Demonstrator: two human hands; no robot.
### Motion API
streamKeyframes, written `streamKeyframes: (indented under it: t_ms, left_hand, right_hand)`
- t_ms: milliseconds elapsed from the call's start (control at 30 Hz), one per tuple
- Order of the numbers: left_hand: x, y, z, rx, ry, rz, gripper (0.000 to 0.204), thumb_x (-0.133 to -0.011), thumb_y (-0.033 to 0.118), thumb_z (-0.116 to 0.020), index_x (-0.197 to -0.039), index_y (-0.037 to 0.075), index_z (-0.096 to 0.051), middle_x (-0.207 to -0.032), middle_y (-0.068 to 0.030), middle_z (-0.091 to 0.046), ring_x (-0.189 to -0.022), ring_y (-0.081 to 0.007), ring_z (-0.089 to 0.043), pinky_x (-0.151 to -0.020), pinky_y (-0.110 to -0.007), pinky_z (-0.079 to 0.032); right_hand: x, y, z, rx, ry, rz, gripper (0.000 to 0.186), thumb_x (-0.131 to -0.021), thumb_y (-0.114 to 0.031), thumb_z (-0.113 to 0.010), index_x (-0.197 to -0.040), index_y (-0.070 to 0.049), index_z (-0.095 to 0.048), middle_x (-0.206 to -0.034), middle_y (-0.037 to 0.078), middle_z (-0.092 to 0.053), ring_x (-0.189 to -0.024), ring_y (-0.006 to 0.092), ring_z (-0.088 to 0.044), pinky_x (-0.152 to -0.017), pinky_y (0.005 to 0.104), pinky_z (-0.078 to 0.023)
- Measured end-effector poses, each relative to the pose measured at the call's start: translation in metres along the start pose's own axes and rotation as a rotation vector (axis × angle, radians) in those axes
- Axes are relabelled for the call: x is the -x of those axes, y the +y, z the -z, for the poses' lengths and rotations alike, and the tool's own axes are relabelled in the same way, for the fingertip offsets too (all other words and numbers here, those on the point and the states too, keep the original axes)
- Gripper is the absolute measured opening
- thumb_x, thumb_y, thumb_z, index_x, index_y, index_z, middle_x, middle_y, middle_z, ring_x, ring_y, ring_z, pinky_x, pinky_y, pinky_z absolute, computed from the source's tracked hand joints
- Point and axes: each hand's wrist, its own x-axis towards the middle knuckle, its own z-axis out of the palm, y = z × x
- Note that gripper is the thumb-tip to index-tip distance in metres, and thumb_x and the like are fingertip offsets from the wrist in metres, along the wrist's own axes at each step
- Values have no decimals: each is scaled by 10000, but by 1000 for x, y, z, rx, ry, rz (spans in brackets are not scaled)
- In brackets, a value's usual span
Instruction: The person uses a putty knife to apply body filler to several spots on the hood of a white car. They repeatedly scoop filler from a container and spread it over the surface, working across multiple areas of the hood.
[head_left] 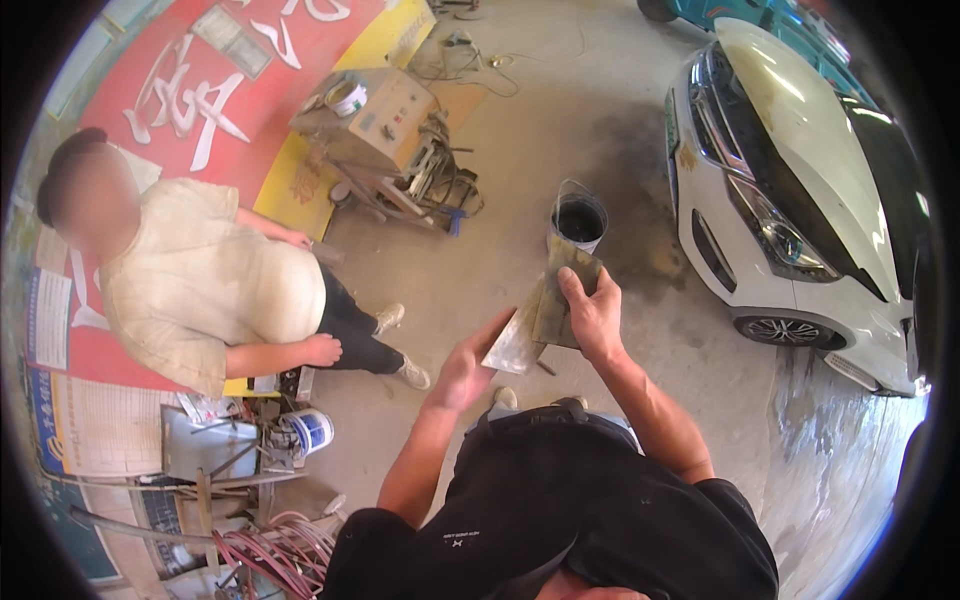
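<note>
In front of my body, my left hand (466, 370) grips a pale, silvery flat plate (511, 342) by its left side, its fingers partly hidden behind it. My right hand (595, 315) is closed on a darker olive-grey rectangular piece (552, 313), thumb on its face. The two pieces overlap; whether they touch I cannot tell. Just beyond them stands a metal bucket (575, 222) with dark contents and a raised wire handle, its lower part hidden by the pieces. A short rod-like item (546, 368) shows below them.
Another person (210, 290) stands at my left before a red sign board (170, 80). A cart-like machine (372, 130) stands ahead-left, a white car (785, 200) at my right. Pink hoses (275, 550), a white pail (308, 430) and clutter lie lower left; cords (480, 60) cross the far floor.
</note>
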Motion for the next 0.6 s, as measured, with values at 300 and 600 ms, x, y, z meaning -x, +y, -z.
streamKeyframes:
  t_ms: [300, 600]
  left_hand:
    - [27, -32, -18, -590, 218, -143, 507, -1062, 108, -573, -1534, -54, -481, -1441, -114, -618, -1315, -210, -578, -1122, -357, -453]
    - [31, -41, 13, -404, 282, -17, 491, -1122, 427, -562, -1345, -9, -605, -1201, -9, -627, -1086, -113, -564, -938, -314, -501]
  right_hand:
    - [18, -12, -2, 150, -107, 59, 276, -1026, -167, -706, -1205, 39, -664, -966, 39, -741, -853, 97, -633, -779, 317, -554]
    - [20, -25, -4, 441, -301, -31, 369, -971, -176, -718, -1252, 51, -643, -921, 250, -745, -918, 281, -762, -814, 423, -582]
